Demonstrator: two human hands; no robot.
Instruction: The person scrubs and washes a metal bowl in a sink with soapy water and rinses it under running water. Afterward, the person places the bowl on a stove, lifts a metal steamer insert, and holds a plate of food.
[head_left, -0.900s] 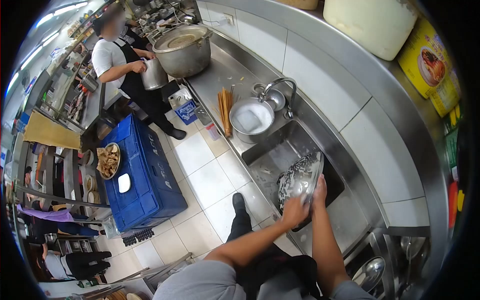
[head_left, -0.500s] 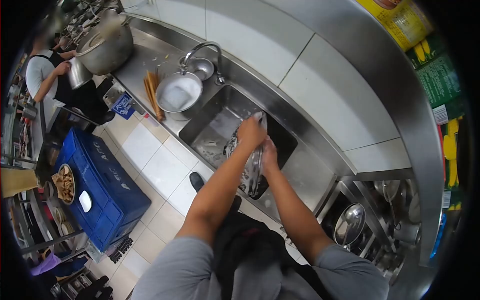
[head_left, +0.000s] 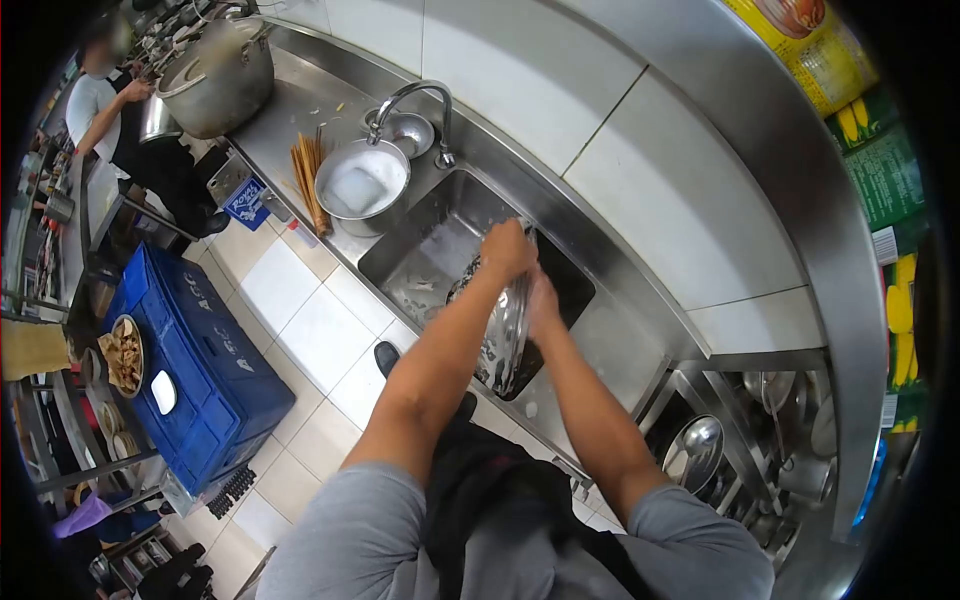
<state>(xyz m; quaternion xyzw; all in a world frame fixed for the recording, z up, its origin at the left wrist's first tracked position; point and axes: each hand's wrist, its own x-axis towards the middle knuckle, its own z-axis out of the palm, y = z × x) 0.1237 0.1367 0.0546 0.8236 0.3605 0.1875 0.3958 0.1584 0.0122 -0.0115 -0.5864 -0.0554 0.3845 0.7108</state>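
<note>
A soapy metal bowl (head_left: 503, 335), streaked with dark patches and foam, is tilted on its side in the sink basin (head_left: 400, 235). My right hand (head_left: 543, 303) grips its rim from the right. At the bowl's upper end, my left hand (head_left: 508, 250) is closed against its surface; anything inside those fingers is hidden. Behind the basin, a curved faucet (head_left: 412, 88) stands near a pot of foamy water (head_left: 362, 180) with a pale block in it.
Wooden sticks (head_left: 308, 185), a small metal bowl (head_left: 408, 133) and a big lidded pot (head_left: 218, 80) stand on the counter. A blue crate (head_left: 205, 370) carries a bowl of food pieces (head_left: 122, 355). Another person (head_left: 125, 120) holds a metal vessel at the far left. Cookware lies lower right.
The view has swung right since the first frame. My left hand has moved from the bowl's near part to its upper end, and the bowl has turned within the basin.
</note>
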